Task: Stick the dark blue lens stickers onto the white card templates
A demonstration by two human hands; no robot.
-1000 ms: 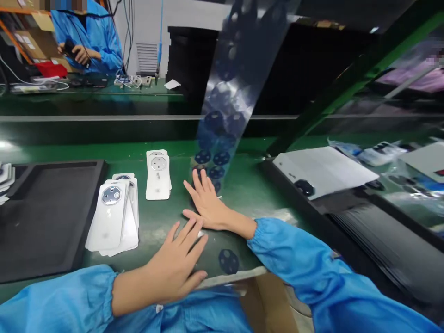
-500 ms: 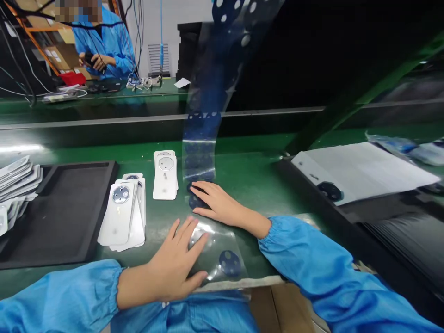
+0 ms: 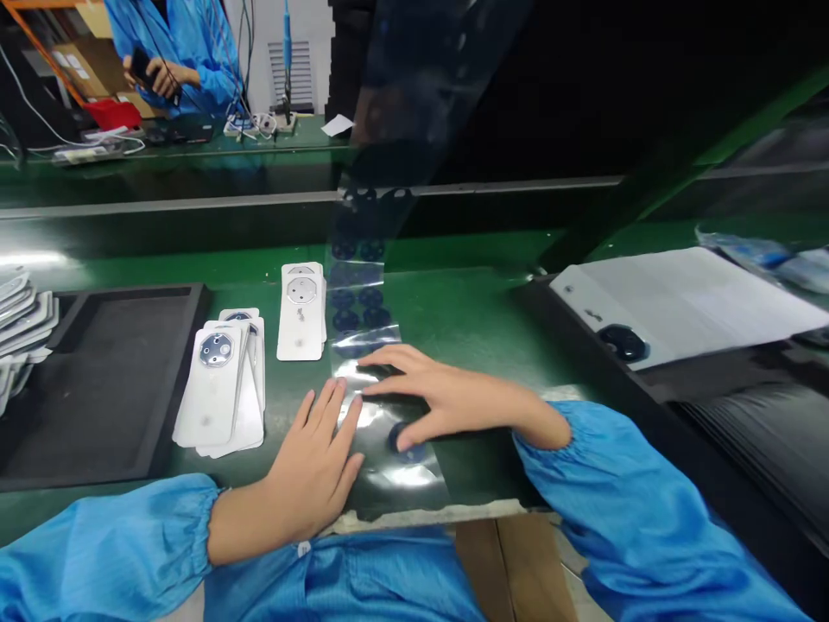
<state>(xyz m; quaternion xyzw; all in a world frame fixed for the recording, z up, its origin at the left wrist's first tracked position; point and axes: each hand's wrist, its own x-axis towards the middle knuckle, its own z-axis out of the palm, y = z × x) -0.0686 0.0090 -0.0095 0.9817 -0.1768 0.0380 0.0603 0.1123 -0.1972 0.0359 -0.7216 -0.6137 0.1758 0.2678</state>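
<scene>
A strip of clear film [image 3: 414, 479] with dark blue round pieces on it runs from the table's front edge up and away from me. My left hand [image 3: 314, 462] lies flat at the strip's left edge, fingers spread, holding nothing. Over the strip is my right hand [image 3: 433, 393], fingers stretched left and apart. Its thumb is at a dark blue round piece [image 3: 414, 451] with holes; whether it presses on the piece I cannot tell. White phone-shaped panels [image 3: 213, 389] with round camera areas are stacked left of the strip. A smaller stack of white panels [image 3: 300, 320] sits farther back.
A black tray [image 3: 117, 380] at left has several white panels [image 3: 22, 324] at its far end. At right, a white sheet [image 3: 686, 302] and a dark lens-like part [image 3: 623, 343] rest on a black tray. Across the bench, a person in blue [image 3: 187, 52] holds a dark object.
My right hand has drawn back toward me and right, its thumb now at the near blue piece. My left hand has shifted slightly left. The strip looks shifted and the view has tilted down.
</scene>
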